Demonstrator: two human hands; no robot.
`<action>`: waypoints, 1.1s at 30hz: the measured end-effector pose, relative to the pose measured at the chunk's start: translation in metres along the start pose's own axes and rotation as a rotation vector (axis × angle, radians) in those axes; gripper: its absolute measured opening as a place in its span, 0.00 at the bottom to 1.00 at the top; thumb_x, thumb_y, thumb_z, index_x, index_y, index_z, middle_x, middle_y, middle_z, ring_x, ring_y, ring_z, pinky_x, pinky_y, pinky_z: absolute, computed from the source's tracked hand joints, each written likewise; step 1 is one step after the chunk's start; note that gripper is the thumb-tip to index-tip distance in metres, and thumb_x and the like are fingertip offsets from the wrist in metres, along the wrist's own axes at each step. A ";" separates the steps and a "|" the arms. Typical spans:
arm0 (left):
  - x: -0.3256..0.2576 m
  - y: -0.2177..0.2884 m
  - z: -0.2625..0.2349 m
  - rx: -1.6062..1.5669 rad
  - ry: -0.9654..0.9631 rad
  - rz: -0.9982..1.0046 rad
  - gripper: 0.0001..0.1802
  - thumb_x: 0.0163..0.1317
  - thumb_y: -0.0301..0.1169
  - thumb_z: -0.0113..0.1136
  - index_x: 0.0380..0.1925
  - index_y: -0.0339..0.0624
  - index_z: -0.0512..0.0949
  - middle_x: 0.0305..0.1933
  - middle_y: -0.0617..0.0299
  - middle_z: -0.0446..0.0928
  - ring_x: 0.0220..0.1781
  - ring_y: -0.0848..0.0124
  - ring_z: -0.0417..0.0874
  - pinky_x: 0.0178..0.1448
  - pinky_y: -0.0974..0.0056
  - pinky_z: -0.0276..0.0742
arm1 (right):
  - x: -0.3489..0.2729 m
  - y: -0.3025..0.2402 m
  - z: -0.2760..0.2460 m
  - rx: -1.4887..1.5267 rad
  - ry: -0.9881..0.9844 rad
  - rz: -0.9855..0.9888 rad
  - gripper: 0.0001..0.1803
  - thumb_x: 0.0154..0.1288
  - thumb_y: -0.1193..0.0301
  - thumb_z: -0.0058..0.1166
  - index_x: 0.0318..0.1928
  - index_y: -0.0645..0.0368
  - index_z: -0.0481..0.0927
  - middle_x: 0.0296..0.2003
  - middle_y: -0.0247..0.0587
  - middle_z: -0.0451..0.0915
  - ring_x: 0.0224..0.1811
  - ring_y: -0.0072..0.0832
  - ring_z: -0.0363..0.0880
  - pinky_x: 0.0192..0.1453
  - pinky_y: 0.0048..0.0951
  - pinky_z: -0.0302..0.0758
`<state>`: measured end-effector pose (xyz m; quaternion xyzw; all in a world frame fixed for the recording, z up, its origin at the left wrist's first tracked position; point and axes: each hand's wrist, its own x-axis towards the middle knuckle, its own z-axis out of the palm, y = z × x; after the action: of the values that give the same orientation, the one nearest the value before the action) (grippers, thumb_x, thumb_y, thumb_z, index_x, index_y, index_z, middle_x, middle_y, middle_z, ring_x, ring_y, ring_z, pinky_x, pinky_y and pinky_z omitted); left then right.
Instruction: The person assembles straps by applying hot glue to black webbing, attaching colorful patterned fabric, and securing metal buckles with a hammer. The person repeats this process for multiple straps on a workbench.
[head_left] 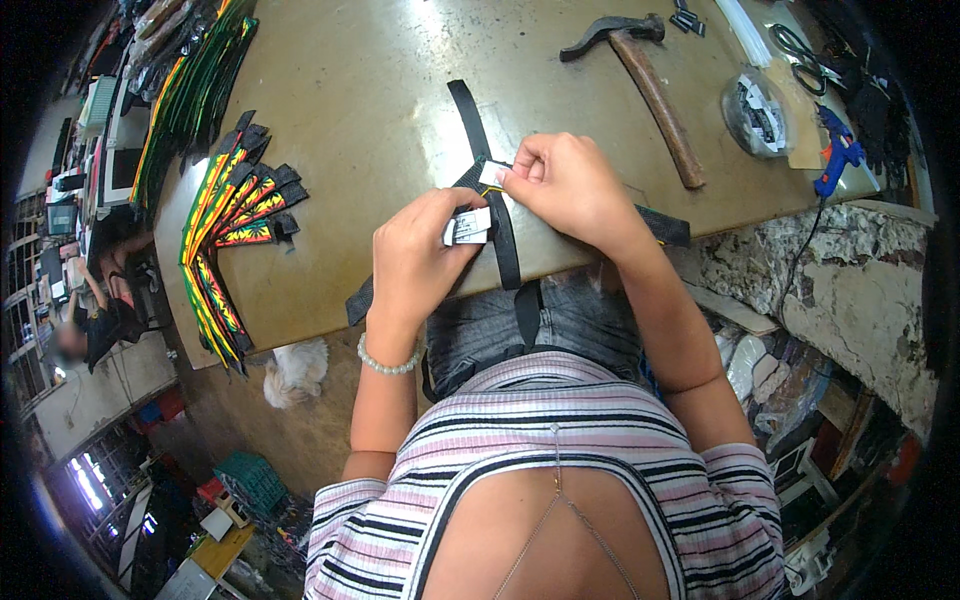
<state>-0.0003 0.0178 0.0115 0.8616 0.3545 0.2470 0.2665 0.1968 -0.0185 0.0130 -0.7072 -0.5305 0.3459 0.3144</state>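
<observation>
A black webbing strap (468, 118) runs up and down the table in front of me, its lower end at the table's front edge. Another dark strap crosses it under my hands. Between thumb and fingers of my left hand (415, 245) are small printed white labels (467, 228), just beside the strap. My right hand (572, 188) pinches a white label (493, 174) where the straps cross, with a thin yellow edge showing under it. Both hands are closed, and their fingers partly hide the crossing. A dark strap end (662, 226) sticks out past my right wrist.
A fanned bundle of red, yellow and green patterned straps (215, 240) lies left, with more long straps (195, 95) behind. At right are a hammer (655, 105), a clear round container (757, 115) and a blue glue gun (838, 155) with a hanging cord. A person sits far left.
</observation>
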 end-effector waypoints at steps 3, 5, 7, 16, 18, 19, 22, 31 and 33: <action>0.004 -0.003 0.002 -0.037 0.010 0.004 0.13 0.50 0.22 0.71 0.37 0.41 0.83 0.34 0.56 0.83 0.35 0.59 0.86 0.39 0.61 0.79 | 0.000 0.000 -0.001 0.011 -0.015 0.035 0.12 0.57 0.65 0.64 0.28 0.63 0.83 0.25 0.53 0.83 0.30 0.48 0.85 0.38 0.43 0.80; 0.005 -0.004 0.004 -0.079 0.045 -0.027 0.11 0.51 0.21 0.70 0.36 0.37 0.84 0.33 0.55 0.84 0.34 0.64 0.86 0.39 0.64 0.79 | 0.000 0.000 0.000 0.013 -0.003 0.011 0.12 0.57 0.66 0.64 0.28 0.64 0.83 0.25 0.53 0.83 0.30 0.48 0.85 0.38 0.43 0.80; 0.007 -0.005 0.007 -0.117 0.089 -0.074 0.11 0.50 0.21 0.71 0.36 0.38 0.84 0.34 0.53 0.84 0.35 0.61 0.86 0.40 0.63 0.79 | -0.001 0.001 0.000 0.013 -0.005 0.003 0.12 0.57 0.66 0.64 0.28 0.64 0.83 0.25 0.53 0.83 0.29 0.48 0.85 0.37 0.43 0.79; 0.021 0.000 0.013 -0.150 0.097 -0.373 0.13 0.54 0.32 0.73 0.37 0.38 0.84 0.29 0.50 0.84 0.29 0.59 0.87 0.36 0.62 0.79 | -0.002 -0.006 -0.005 -0.043 -0.019 -0.018 0.12 0.58 0.66 0.64 0.28 0.63 0.81 0.26 0.53 0.83 0.30 0.50 0.84 0.37 0.45 0.78; 0.022 0.000 0.013 -0.173 0.124 -0.386 0.14 0.54 0.34 0.74 0.38 0.39 0.84 0.28 0.49 0.84 0.28 0.59 0.87 0.36 0.61 0.79 | -0.007 -0.010 -0.009 -0.095 -0.021 -0.044 0.12 0.57 0.66 0.65 0.30 0.63 0.80 0.28 0.52 0.83 0.33 0.50 0.84 0.38 0.46 0.78; 0.023 0.000 0.013 -0.155 0.120 -0.377 0.15 0.54 0.36 0.74 0.38 0.39 0.84 0.28 0.49 0.84 0.28 0.57 0.87 0.36 0.60 0.79 | -0.011 -0.012 -0.010 -0.122 -0.015 -0.083 0.11 0.57 0.68 0.64 0.33 0.63 0.80 0.30 0.52 0.82 0.35 0.50 0.83 0.39 0.46 0.78; 0.022 0.000 0.013 -0.106 0.110 -0.379 0.18 0.54 0.40 0.74 0.39 0.41 0.85 0.28 0.49 0.84 0.29 0.54 0.86 0.36 0.57 0.79 | -0.014 -0.014 -0.013 -0.095 0.031 -0.296 0.10 0.56 0.73 0.63 0.38 0.63 0.80 0.35 0.51 0.81 0.39 0.50 0.82 0.43 0.45 0.77; 0.017 0.010 0.013 0.050 0.074 -0.391 0.15 0.57 0.38 0.72 0.42 0.45 0.83 0.35 0.49 0.85 0.36 0.52 0.87 0.42 0.56 0.80 | 0.056 0.003 -0.004 0.131 -0.104 -0.313 0.12 0.59 0.84 0.56 0.43 0.65 0.84 0.37 0.43 0.80 0.36 0.29 0.83 0.35 0.27 0.81; 0.014 0.011 0.014 0.081 0.078 -0.346 0.16 0.58 0.37 0.71 0.45 0.50 0.82 0.35 0.51 0.84 0.36 0.49 0.86 0.40 0.51 0.79 | 0.059 0.005 -0.005 0.188 -0.151 -0.318 0.11 0.59 0.86 0.56 0.42 0.67 0.83 0.34 0.40 0.80 0.29 0.25 0.82 0.28 0.24 0.81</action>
<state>0.0220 0.0179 0.0116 0.7875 0.5172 0.2162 0.2561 0.2150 0.0371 0.0029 -0.5540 -0.6231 0.3920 0.3889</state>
